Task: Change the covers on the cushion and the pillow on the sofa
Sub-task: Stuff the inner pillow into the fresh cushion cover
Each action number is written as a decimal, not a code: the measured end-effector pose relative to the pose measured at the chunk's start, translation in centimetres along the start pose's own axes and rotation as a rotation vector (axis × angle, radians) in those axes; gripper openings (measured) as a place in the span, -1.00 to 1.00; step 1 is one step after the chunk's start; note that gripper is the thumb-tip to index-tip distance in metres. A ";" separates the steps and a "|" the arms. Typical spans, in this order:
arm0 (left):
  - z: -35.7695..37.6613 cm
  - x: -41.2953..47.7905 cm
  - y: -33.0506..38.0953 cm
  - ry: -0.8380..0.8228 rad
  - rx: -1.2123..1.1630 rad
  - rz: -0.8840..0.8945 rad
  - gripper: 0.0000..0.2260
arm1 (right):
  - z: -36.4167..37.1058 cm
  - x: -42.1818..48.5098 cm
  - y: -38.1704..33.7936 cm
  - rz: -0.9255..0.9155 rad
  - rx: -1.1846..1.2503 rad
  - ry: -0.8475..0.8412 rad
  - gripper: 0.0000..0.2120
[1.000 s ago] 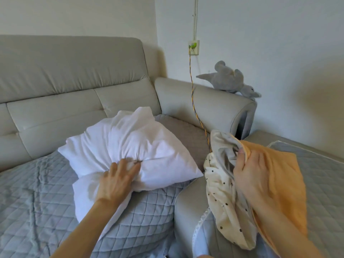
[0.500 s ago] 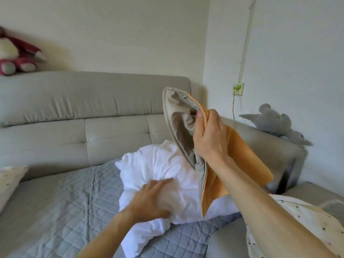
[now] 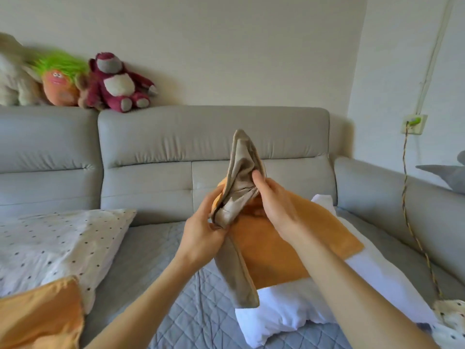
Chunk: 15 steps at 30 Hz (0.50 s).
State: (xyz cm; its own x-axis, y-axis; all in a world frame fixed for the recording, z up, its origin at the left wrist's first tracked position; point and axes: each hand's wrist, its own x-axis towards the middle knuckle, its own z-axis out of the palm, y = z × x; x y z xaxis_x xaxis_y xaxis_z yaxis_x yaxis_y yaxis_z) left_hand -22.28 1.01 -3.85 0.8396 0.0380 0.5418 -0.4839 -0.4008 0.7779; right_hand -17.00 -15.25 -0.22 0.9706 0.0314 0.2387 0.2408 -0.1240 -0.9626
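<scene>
I hold an orange and beige cover (image 3: 281, 250) up in front of me over the sofa. My left hand (image 3: 203, 227) pinches the beige edge at its opening. My right hand (image 3: 274, 200) grips the same opening from the right, thumb on the beige fabric. Under the cover lies the bare white pillow (image 3: 302, 308) on the grey quilted seat. A pillow in a white dotted cover (image 3: 57, 245) lies at the left. An orange cushion (image 3: 37, 316) shows at the bottom left corner.
The grey sofa backrest (image 3: 214, 137) runs across the view, with plush toys (image 3: 115, 84) on top at the left. A grey plush (image 3: 445, 175) sits on the right armrest. A cable (image 3: 407, 197) hangs from a wall socket. A dotted cover (image 3: 450, 316) lies at the far right.
My left hand left the white pillow and took hold of the cover's opening. My view turned left, bringing the dotted pillow and the plush toys into sight.
</scene>
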 end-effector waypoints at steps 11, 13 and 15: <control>-10.0 0.4 -2.4 0.463 0.559 0.108 -0.42 | -7.4 -3.9 14.5 0.286 -1.184 -0.069 -0.11; -8.1 -1.1 -5.5 0.273 0.716 0.130 -0.42 | -7.2 -3.8 15.3 0.370 -1.200 -0.165 0.04; -5.5 -3.0 -9.0 0.070 0.788 0.111 -0.38 | -7.5 -3.3 16.4 0.445 -1.209 -0.193 0.16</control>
State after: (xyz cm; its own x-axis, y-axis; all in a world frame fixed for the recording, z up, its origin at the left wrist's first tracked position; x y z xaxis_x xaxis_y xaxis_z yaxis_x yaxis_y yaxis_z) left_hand -21.79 9.53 -10.74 0.7664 0.0070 0.6423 -0.2249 -0.9337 0.2786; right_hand -16.28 -24.83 -15.80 0.9753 -0.1151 -0.1886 -0.1538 -0.9665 -0.2053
